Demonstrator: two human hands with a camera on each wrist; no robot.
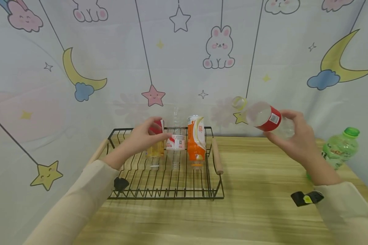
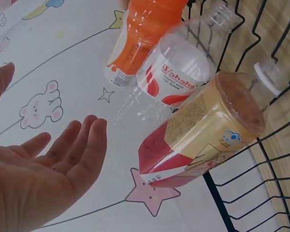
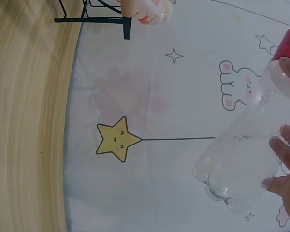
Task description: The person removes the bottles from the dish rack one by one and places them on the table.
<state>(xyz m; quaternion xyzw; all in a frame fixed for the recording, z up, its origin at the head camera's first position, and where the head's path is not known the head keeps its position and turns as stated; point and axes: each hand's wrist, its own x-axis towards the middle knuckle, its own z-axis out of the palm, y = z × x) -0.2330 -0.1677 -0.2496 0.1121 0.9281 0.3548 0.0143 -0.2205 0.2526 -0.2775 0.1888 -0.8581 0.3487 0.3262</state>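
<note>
My right hand (image 1: 299,137) grips a clear plastic bottle (image 1: 270,118) with a red label near its base. The bottle is tilted in the air right of the rack, its neck toward the upper left. My left hand (image 1: 142,134) is spread, empty, over the left part of a black wire dish rack (image 1: 164,197). Three bottles lie slanted, neck down, inside the rack: one tan and red (image 2: 198,130), one clear with a white-and-red Wahaha label (image 2: 171,79), and one orange and white (image 1: 196,137). In the head view my left hand partly covers the tan-and-red bottle.
A green bottle (image 1: 340,146) with a green cap stands at the right of the wooden table (image 1: 257,204), partly behind my right forearm. The rack has wooden handles (image 1: 217,156) on its sides. A patterned cloth (image 1: 184,68) hangs behind the table.
</note>
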